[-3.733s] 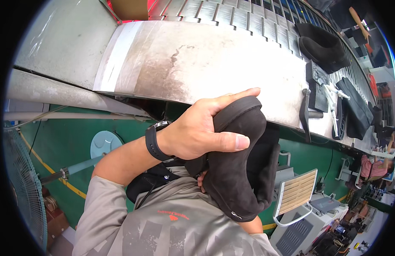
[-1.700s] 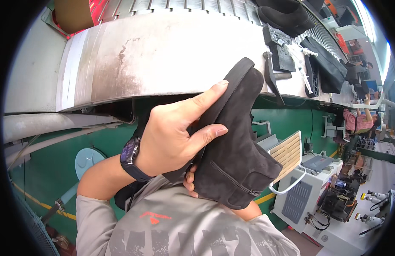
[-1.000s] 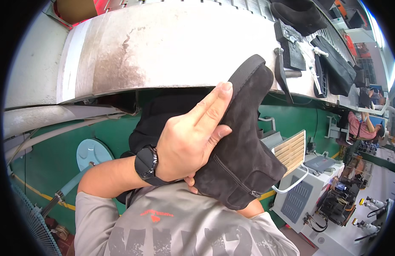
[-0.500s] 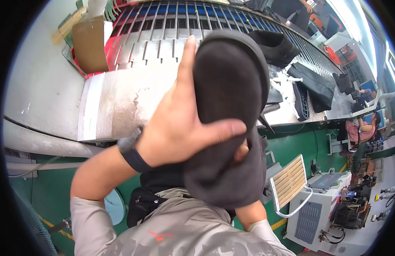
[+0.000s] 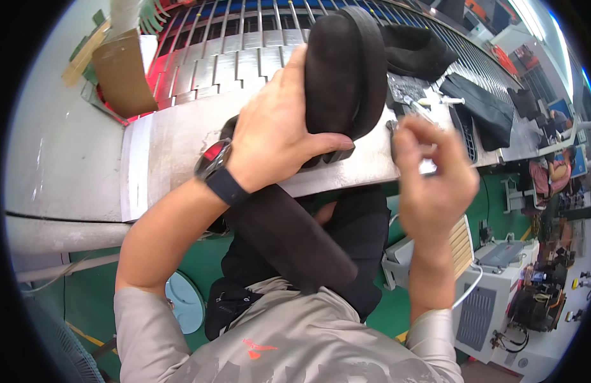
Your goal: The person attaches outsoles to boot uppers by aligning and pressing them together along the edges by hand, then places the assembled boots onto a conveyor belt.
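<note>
A dark suede-like boot is in my left hand, its rounded toe pointing away from me over the table's near edge. My fingers lie along its left side and the thumb crosses below the toe part. The thick sole edge faces right, and the boot's shaft hangs down toward my lap. My right hand is raised apart from the boot, fingers curled and smeared by motion; whether it holds anything cannot be made out. Beyond it lie white syringe-like pieces and clear plastic.
A metal table with a slatted roller bed runs across the front. Another dark boot, a black boot shaft and a black sole lie to the right. A cardboard piece stands at left; a white machine stands lower right.
My right hand has let go of the boot and moved up to the right. The left hand has carried the boot up and away over the table, turning it so the sole edge shows more.
</note>
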`<state>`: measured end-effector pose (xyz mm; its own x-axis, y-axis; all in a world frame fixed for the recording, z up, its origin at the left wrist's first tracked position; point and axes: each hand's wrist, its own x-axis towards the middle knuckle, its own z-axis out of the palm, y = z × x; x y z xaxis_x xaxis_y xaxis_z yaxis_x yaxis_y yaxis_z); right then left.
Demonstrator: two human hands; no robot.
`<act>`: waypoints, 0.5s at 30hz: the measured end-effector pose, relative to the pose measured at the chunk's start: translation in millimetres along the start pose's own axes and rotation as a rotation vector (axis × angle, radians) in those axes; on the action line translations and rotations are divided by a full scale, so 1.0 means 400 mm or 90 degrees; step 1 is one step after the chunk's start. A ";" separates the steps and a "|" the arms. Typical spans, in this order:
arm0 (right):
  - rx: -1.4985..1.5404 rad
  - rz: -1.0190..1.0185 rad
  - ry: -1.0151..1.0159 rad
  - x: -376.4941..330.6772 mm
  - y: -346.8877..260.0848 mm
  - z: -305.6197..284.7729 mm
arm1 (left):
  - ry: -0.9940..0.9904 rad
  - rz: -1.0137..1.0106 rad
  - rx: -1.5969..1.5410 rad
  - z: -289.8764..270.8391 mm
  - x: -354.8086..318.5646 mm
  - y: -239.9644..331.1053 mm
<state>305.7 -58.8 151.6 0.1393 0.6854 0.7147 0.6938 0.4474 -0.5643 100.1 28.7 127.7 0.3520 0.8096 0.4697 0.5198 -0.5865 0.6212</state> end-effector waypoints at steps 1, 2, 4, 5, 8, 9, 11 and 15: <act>0.008 -0.042 -0.003 0.051 -0.003 -0.015 | 0.009 0.023 -0.001 0.005 -0.003 0.003; 0.048 -0.020 -0.052 0.091 -0.020 -0.012 | 0.023 0.045 0.003 0.008 -0.005 0.005; 0.058 -0.025 -0.081 0.143 -0.097 0.045 | 0.032 0.045 0.004 0.014 -0.020 -0.012; 0.033 0.114 -0.130 0.182 -0.200 0.076 | 0.041 0.057 0.006 0.015 -0.023 -0.018; 0.036 0.194 -0.170 0.187 -0.219 0.106 | 0.061 0.068 0.019 0.013 -0.023 -0.026; 0.064 0.136 -0.162 0.181 -0.191 0.109 | 0.058 0.059 0.009 0.011 -0.025 -0.028; 0.153 0.070 -0.229 0.213 -0.093 0.076 | 0.059 0.054 -0.004 0.008 -0.022 -0.023; 0.280 0.022 -0.338 0.270 -0.006 0.063 | 0.053 0.025 0.021 0.007 -0.014 -0.031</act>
<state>301.4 28.4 219.7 -0.2870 0.8421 0.4566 0.3287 0.5343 -0.7788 93.9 31.5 115.5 0.3080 0.7803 0.5444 0.5326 -0.6155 0.5809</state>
